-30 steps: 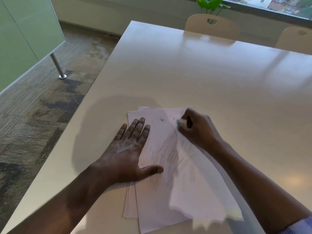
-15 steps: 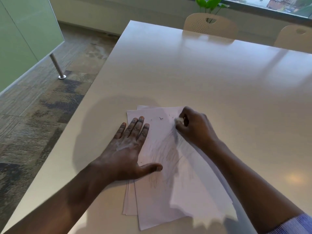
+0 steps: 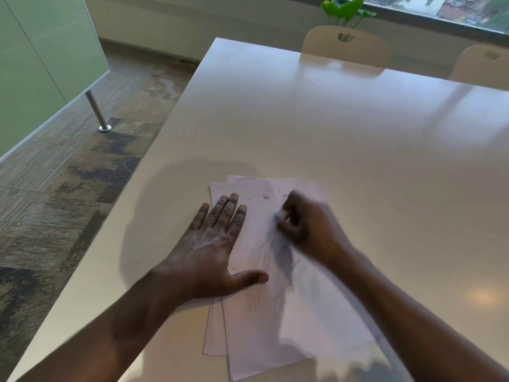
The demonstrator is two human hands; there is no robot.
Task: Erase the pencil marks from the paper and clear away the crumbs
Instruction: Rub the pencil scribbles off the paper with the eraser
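Note:
A small stack of white paper (image 3: pixel 275 326) lies near the front left of the white table (image 3: pixel 330 133). Faint grey pencil marks (image 3: pixel 281 257) run down the top sheet, and dark eraser crumbs (image 3: pixel 266 196) dot its far end. My left hand (image 3: pixel 212 246) lies flat on the paper's left edge, fingers straight and thumb spread. My right hand (image 3: pixel 305 227), blurred by motion, is curled round a small white eraser (image 3: pixel 278 216) pressed on the sheet's upper middle.
Two beige chairs (image 3: pixel 344 45) (image 3: pixel 484 64) stand at the table's far side, with a green plant (image 3: pixel 344 9) behind. The table's left edge drops to patterned carpet (image 3: pixel 68 175). A green glass partition (image 3: pixel 41 64) on a metal post (image 3: pixel 96 111) stands at left.
My right hand has moved with the eraser down the sheet toward me, from near the far edge to the upper middle. The left hand has stayed pressed flat.

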